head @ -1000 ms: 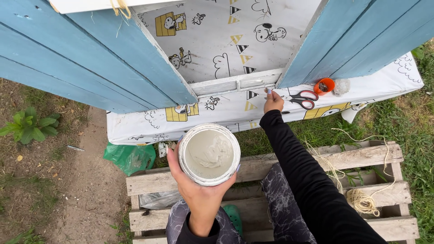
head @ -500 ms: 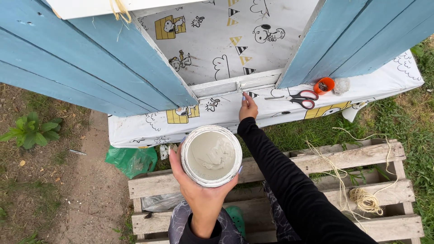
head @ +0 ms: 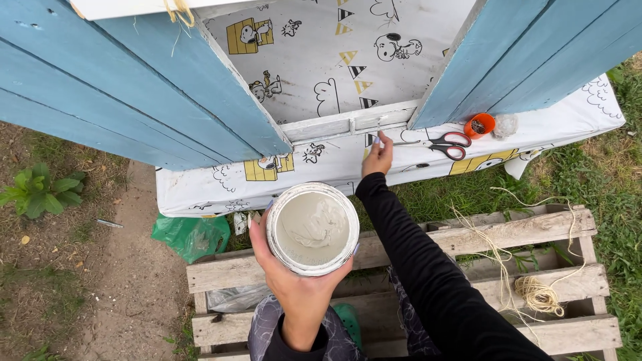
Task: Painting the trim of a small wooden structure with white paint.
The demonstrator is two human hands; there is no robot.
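Observation:
My left hand (head: 294,287) grips a round white tub (head: 312,229) from below; the tub is open and holds pale grey-white paste. My right hand (head: 378,159), in a black sleeve, reaches forward with its fingers bunched together. Its fingertips press on the white wooden frame strip (head: 334,125) between two blue plank shutters, left (head: 134,87) and right (head: 535,53). I see nothing held in that hand. Red-handled scissors (head: 441,142) lie just right of it on the cartoon-printed sheet (head: 321,60).
An orange cap (head: 479,125) and a grey lump (head: 506,126) sit beside the scissors. I am on a wooden pallet (head: 468,234) with a coil of twine (head: 535,294). A green bag (head: 190,235) lies left of it, with bare soil and a plant (head: 40,190) beyond.
My right hand slid left along the white frame strip, away from the scissors, then back slightly to the right. The tub in my left hand stayed almost still.

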